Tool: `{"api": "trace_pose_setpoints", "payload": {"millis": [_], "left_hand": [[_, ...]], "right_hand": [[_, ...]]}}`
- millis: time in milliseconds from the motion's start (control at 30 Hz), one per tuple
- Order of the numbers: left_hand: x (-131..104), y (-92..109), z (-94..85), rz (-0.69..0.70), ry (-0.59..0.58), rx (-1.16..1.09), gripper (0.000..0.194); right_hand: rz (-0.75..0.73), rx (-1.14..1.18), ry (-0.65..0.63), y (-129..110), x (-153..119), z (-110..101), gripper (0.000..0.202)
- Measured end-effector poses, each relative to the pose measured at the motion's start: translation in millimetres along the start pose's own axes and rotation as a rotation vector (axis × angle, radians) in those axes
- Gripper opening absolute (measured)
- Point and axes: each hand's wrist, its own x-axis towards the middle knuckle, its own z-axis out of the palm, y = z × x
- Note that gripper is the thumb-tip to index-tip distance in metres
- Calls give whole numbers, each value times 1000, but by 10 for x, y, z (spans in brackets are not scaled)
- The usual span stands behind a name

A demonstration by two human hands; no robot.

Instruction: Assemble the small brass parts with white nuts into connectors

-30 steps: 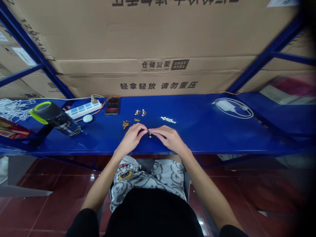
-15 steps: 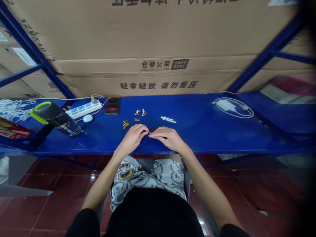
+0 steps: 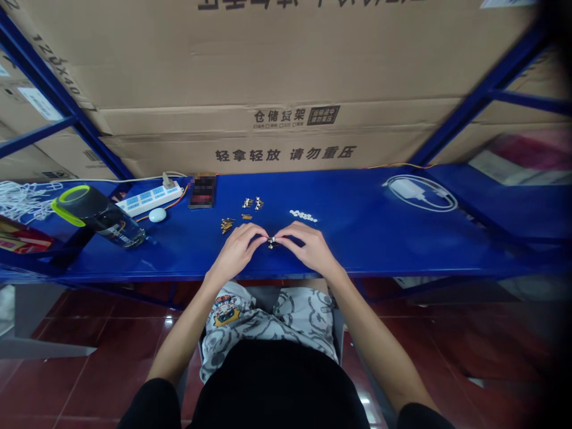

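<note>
Both hands meet close to the front of the blue shelf top, fingertips nearly touching. My left hand (image 3: 243, 245) is closed in a pinch; what lies in its fingertips is too small to make out. My right hand (image 3: 308, 245) pinches a small white piece (image 3: 273, 239). Just under the fingertips sits another small white-and-brass part (image 3: 270, 246). Beyond my left hand lie a pile of brass pins (image 3: 227, 225), a few more brass pieces (image 3: 246, 217) and two clusters of white-and-brass parts (image 3: 258, 204). Several white beads (image 3: 304, 215) are scattered beyond my right hand.
On the left are a dark bottle (image 3: 100, 217) lying tilted, a power strip (image 3: 149, 199), a pale round object (image 3: 157, 214) and a dark box (image 3: 202, 190). A white charger with coiled cable (image 3: 420, 193) lies right. Cardboard (image 3: 286, 77) stands behind the shelf top (image 3: 379, 244).
My fingertips have shifted slightly, and the right hand's fingers are more arched. A white piece and a part beneath the fingertips now show more clearly between the hands.
</note>
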Motion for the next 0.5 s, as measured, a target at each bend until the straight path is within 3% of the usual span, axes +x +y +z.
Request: {"api": "trace_pose_setpoints", "payload": {"millis": [500], "left_hand": [[-6, 6, 41, 34, 65, 49, 11]], "right_hand": [[-23, -9, -53, 9, 1, 21, 19]]}}
